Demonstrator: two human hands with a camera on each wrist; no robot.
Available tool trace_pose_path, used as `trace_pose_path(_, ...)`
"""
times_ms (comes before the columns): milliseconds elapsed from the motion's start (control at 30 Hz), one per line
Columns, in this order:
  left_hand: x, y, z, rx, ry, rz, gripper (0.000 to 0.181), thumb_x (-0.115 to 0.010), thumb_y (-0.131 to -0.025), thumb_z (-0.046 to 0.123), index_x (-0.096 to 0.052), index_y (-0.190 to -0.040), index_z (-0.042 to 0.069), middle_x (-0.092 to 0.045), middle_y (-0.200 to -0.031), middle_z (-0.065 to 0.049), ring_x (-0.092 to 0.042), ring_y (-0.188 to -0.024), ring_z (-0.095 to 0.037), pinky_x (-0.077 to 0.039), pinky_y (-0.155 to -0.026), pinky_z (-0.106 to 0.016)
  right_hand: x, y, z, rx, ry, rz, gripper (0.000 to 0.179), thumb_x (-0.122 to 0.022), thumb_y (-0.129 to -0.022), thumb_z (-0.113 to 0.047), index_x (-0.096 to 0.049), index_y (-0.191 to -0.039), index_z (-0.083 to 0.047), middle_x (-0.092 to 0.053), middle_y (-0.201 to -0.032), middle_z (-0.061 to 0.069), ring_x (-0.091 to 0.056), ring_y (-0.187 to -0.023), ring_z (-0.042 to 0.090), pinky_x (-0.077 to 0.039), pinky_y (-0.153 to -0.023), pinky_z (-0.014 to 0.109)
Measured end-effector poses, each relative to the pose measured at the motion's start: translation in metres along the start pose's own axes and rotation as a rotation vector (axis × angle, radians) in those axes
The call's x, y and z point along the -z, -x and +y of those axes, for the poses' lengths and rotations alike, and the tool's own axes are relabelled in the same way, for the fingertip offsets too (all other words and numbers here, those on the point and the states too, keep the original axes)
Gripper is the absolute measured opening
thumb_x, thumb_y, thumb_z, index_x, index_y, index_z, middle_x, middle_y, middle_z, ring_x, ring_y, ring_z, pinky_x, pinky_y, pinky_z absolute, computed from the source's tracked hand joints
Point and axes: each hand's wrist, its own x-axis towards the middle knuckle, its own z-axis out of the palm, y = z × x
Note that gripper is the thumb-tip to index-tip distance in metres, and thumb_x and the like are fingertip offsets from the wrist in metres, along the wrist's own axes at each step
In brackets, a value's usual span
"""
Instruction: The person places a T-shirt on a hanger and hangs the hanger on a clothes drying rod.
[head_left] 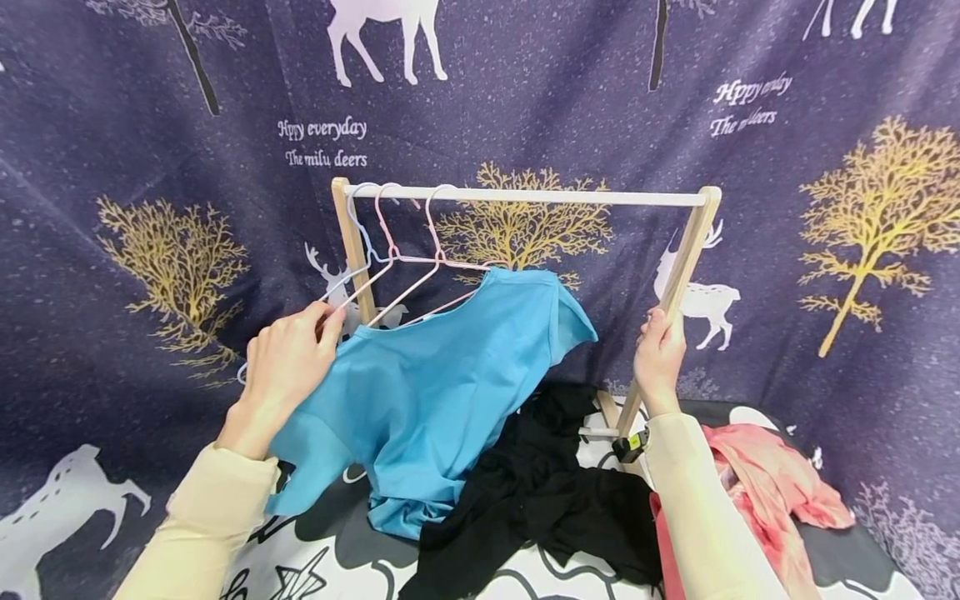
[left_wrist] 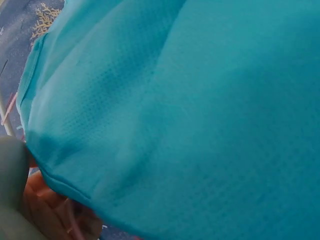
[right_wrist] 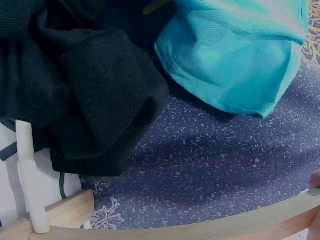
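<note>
Head view, left to right: the left hand (head_left: 288, 358), fingertips pinched together, holds a pink hanger (head_left: 393, 252); the blue shirt (head_left: 450, 367) hangs from the rail (head_left: 525, 197), shoulder line running 8 to 2 o'clock, hem toward 6; at 3 o'clock from it, the right hand (head_left: 660, 357) grips a wooden post (head_left: 684, 265), fingers wrapped tight.

Behind everything before you, a dark purple backdrop (head_left: 525, 108) spans the frame, printed with white deer (head_left: 386, 21), gold trees (head_left: 873, 225) and, at upper left, white lettering (head_left: 322, 129) reading "Hppy everyday". At lower centre, you have a crumpled black garment (head_left: 525, 500) on a black, white and grey patterned cloth (head_left: 360, 542). At lower right lies a rumpled coral-pink garment (head_left: 772, 467); left of it is a small black-and-yellow object (head_left: 630, 447), its details unclear.
</note>
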Motion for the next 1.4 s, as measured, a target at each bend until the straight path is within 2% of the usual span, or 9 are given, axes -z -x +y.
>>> trace_pose_path(233,-0.002,0.001,-0.006,0.025,0.018,0.042,0.032,-0.051,-0.102,0.038,-0.066,-0.087,0.014,-0.054,-0.061,-0.004,-0.053,-0.054,-0.031,-0.034,-0.046,-0.043,0.001,0.000,-0.007,-0.007,0.004,-0.016,0.033,-0.039,-0.105,-0.014,-0.050,-0.105,0.018,-0.046,-0.072,0.024,-0.047,-0.055,0.011,-0.037,-0.054,0.015)
trace_pose_path(333,-0.002,0.002,-0.006,0.025,0.027,0.071,0.032,-0.052,-0.101,0.038,-0.068,-0.088,0.014,-0.057,-0.064,-0.005,-0.055,-0.056,-0.033,-0.036,-0.047,-0.045,0.002,-0.001,-0.004,-0.010,0.002,-0.014,0.033,-0.040,-0.105,-0.015,-0.051,-0.105,0.017,-0.048,-0.069,0.010,-0.048,-0.055,0.016,-0.038,-0.053,0.015)
trace_pose_path(467,0.001,0.000,-0.004,0.023,0.046,0.092,0.032,-0.052,-0.102,0.037,-0.069,-0.091,0.013,-0.058,-0.066,-0.005,-0.056,-0.057,-0.034,-0.037,-0.048,-0.046,0.001,-0.001,-0.002,-0.011,0.002,-0.008,0.034,-0.040,-0.106,-0.015,-0.051,-0.104,0.016,-0.047,-0.068,0.009,-0.047,-0.054,0.014,-0.038,-0.053,0.015)
trace_pose_path(567,0.005,-0.002,-0.001,0.023,0.061,0.108,0.032,-0.052,-0.102,0.036,-0.070,-0.093,0.012,-0.058,-0.066,-0.005,-0.056,-0.057,-0.033,-0.037,-0.049,-0.046,0.001,0.000,-0.003,-0.011,-0.001,-0.009,0.034,-0.039,-0.106,-0.015,-0.050,-0.105,0.017,-0.045,-0.070,0.022,-0.046,-0.055,0.007,-0.037,-0.053,0.015)
trace_pose_path(700,0.010,-0.002,0.001,0.035,0.070,0.142,0.032,-0.053,-0.101,0.037,-0.071,-0.096,0.011,-0.060,-0.067,-0.006,-0.058,-0.061,-0.035,-0.037,-0.051,-0.047,0.002,0.000,-0.002,-0.018,-0.021,-0.023,0.035,-0.038,-0.106,-0.015,-0.050,-0.106,0.018,-0.045,-0.072,0.026,-0.044,-0.055,0.002,-0.038,-0.053,0.015)
trace_pose_path(800,0.012,0.000,0.001,0.055,0.083,0.172,0.031,-0.054,-0.100,0.037,-0.071,-0.094,0.011,-0.060,-0.067,-0.007,-0.059,-0.062,-0.036,-0.036,-0.051,-0.045,0.002,-0.001,-0.001,-0.018,-0.027,-0.032,0.036,-0.038,-0.106,-0.015,-0.049,-0.107,0.019,-0.044,-0.073,0.029,-0.045,-0.056,0.005,-0.038,-0.054,0.015)
trace_pose_path(933,0.012,0.006,0.001,0.087,0.112,0.203,0.030,-0.056,-0.100,0.036,-0.071,-0.094,0.011,-0.060,-0.067,-0.006,-0.058,-0.062,-0.035,-0.034,-0.051,-0.044,0.003,-0.002,0.000,-0.015,-0.028,-0.029,0.035,-0.039,-0.106,-0.015,-0.049,-0.106,0.019,-0.044,-0.072,0.026,-0.046,-0.056,0.013,-0.038,-0.054,0.015)
trace_pose_path(1133,0.012,0.017,0.003,0.145,0.152,0.269,0.030,-0.056,-0.100,0.034,-0.071,-0.093,0.009,-0.057,-0.064,-0.006,-0.054,-0.059,-0.030,-0.032,-0.053,-0.041,0.004,-0.003,0.000,-0.023,-0.035,-0.035,0.036,-0.039,-0.106,-0.016,-0.049,-0.106,0.019,-0.045,-0.069,0.013,-0.047,-0.055,0.017,-0.038,-0.053,0.016)
trace_pose_path(1400,0.003,0.044,0.004,0.268,0.226,0.366,0.030,-0.055,-0.100,0.032,-0.074,-0.094,0.009,-0.061,-0.065,-0.009,-0.053,-0.060,-0.026,-0.031,-0.059,-0.039,0.003,-0.001,-0.001,-0.022,-0.052,-0.032,0.034,-0.040,-0.105,-0.014,-0.049,-0.105,0.019,-0.044,-0.069,0.013,-0.045,-0.055,0.011,-0.038,-0.054,0.016)
